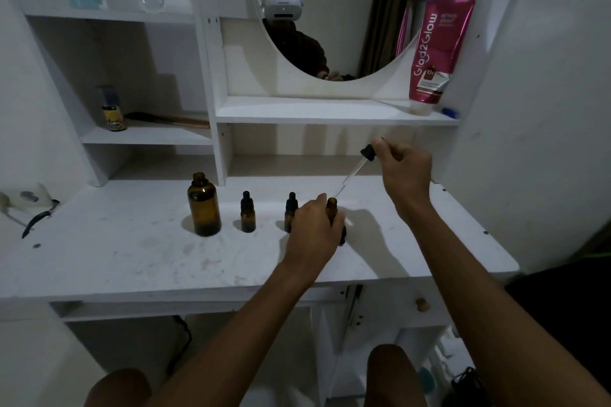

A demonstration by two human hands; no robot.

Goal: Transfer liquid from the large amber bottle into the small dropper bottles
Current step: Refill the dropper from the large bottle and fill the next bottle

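Worktop (115,258) is white and carries the task items in one row. Landmark for all positions below: the large amber bottle (204,205), which stands upright and uncapped at the left end of that row.

- First dropper bottle (248,212): just right of the large amber bottle, upright, black dropper cap fitted, untouched.
- Second dropper bottle (290,211): further right of the large amber bottle, upright, capped, its lower right side hidden behind the left hand.
- Open dropper bottle (331,208): furthest right of the large amber bottle, cap removed, neck and mouth visible above the fingers.
- Left hand (314,235): fingers closed around the body of the open dropper bottle, which stands on the worktop.
- Right hand (405,168): raised, up and to the right of the large amber bottle, fingertips pinched on the black bulb of the dropper (357,168).
- Dropper: held tilted, with the glass tube slanting down and to the left; the tip sits just above the mouth of the open dropper bottle. Contact between tip and mouth cannot be determined.
- Pink tube (436,53): on the shelf above, far up and right of the large amber bottle, cap down, leaning beside the round mirror (347,26).
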